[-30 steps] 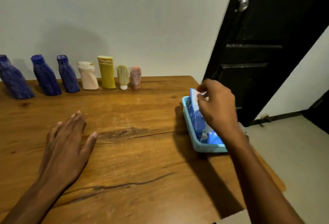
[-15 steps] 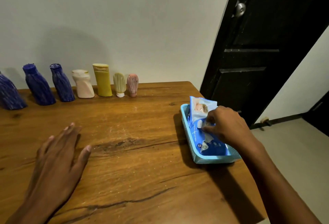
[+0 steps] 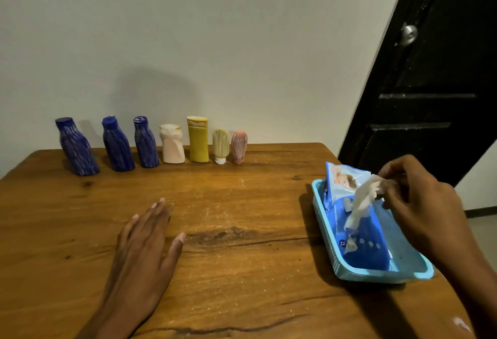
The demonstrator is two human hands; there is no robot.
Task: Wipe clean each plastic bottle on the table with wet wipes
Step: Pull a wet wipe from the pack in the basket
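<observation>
Head view, one entry per item, all placed relative to the wet-wipe pack point(image 3: 352, 220).

Wet-wipe pack — blue, lying in the turquoise basket point(image 3: 376, 274), its far end tilted up against the basket's far wall.

Wipe point(image 3: 363, 198) — white, drawn partly out of the pack's top opening, its lower end not yet free. Half a second ago no wipe showed; the fingers were down on the pack face. The pull has begun, so the first wipe is nearly in hand and, by my judgement, no bottle has been wiped yet.

Right hand point(image 3: 419, 201) — just right of and above the pack, fingertips pinching the wipe's upper end.

Left hand point(image 3: 145, 247) — well left of the pack, flat on the wooden table point(image 3: 242, 231), fingers straight, holding nothing; it has barely shifted over the last second.

Bottles, in a row well left of and beyond the pack, along the table's far edge by the wall — nearest the pack first: pink bottle point(image 3: 239, 147), pale yellow bottle point(image 3: 221, 146), mustard bottle point(image 3: 198, 139), white bottle point(image 3: 172, 143), then three blue bottles point(image 3: 117, 147). All stand upright and untouched; the blue ones carry pale streaks.

Black door point(image 3: 430, 96) — behind and right of the pack.

Next step, judged: free the wipe fully, then bring a bottle to it.
</observation>
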